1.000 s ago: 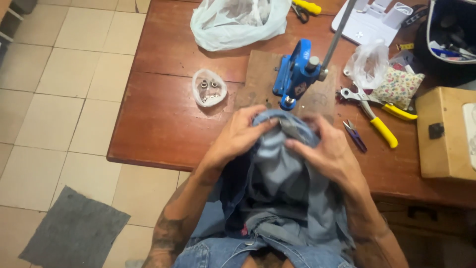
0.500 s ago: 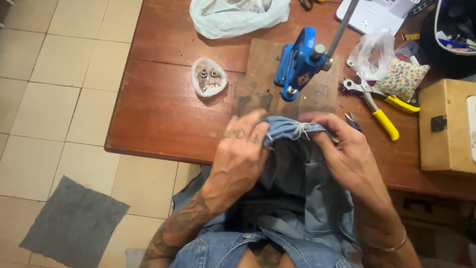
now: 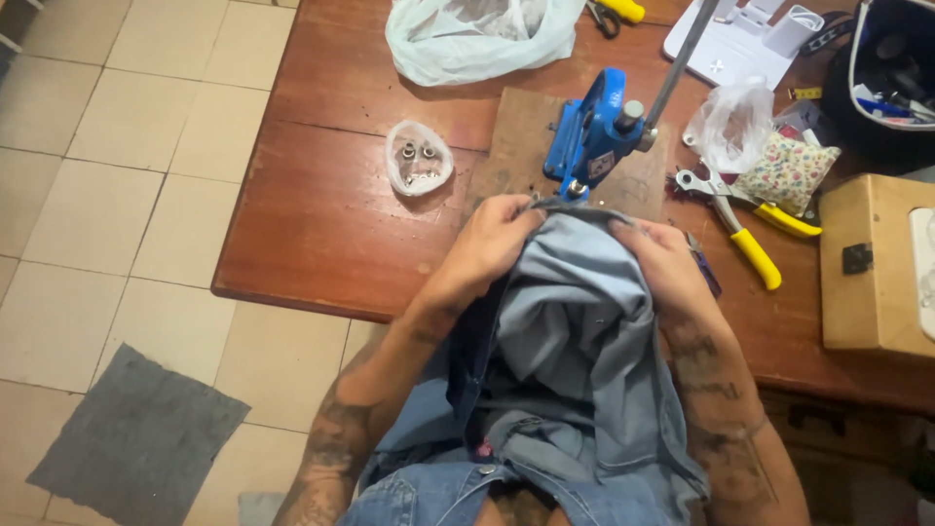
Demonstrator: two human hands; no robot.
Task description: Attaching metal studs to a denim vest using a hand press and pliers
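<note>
Head view looks straight down on us at a reddish wooden bench (image 3: 321,224), and we take the blue hand press (image 3: 596,131) as our landmark, standing on a brown board (image 3: 516,136) near the middle of the bench. Just in front of the press, toward us, we hold a light blue denim garment (image 3: 575,331), its upper edge drawn up to the foot of the press and the rest bunched down into our lap. Our left hand (image 3: 492,239) is closed, fingers pinching the fabric edge to the left of the press base, while our right hand (image 3: 657,258) is curled over the cloth on the other side, gripping a fold; held so, the hands seem to keep the edge taut and level beneath the press head. Left of the press lies a small clear bag of metal fittings (image 3: 419,166), near enough to reach. Right of the press sit yellow-handled pliers (image 3: 740,229), a flowered pincushion (image 3: 784,170) and a crumpled clear bag (image 3: 726,122); farther right stands a pale wooden box (image 3: 872,263). Beyond the press lies a large white plastic bag (image 3: 482,34). On the tiled floor, well left of the press, lies a grey cloth (image 3: 136,443).
</note>
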